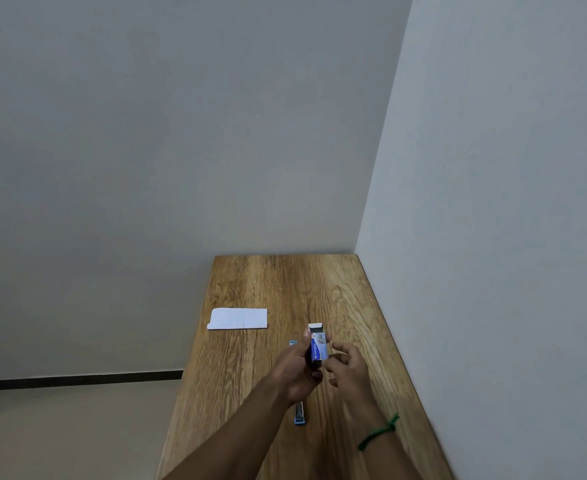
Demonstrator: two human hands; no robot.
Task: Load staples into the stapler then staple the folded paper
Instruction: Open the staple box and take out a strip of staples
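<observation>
- While staple loading appears to be the step in hand, the wooden table (250,393) stands in a wall corner.
- Left hand (297,370) grips the staple box (318,346). Right hand (349,367) is just beside it, fingers curled; whether it holds anything cannot be told.
- Folded paper (238,319): near the left edge, untouched.
- Stapler (299,415): flat beneath the hands.
- Staple box: top flap open.
- Next move, by judgement: draw out a staple strip.

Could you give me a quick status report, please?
Left hand grips staple box, flap open. Right hand beside it, grip unclear. Stapler lies beneath hands; folded paper apart.
</observation>
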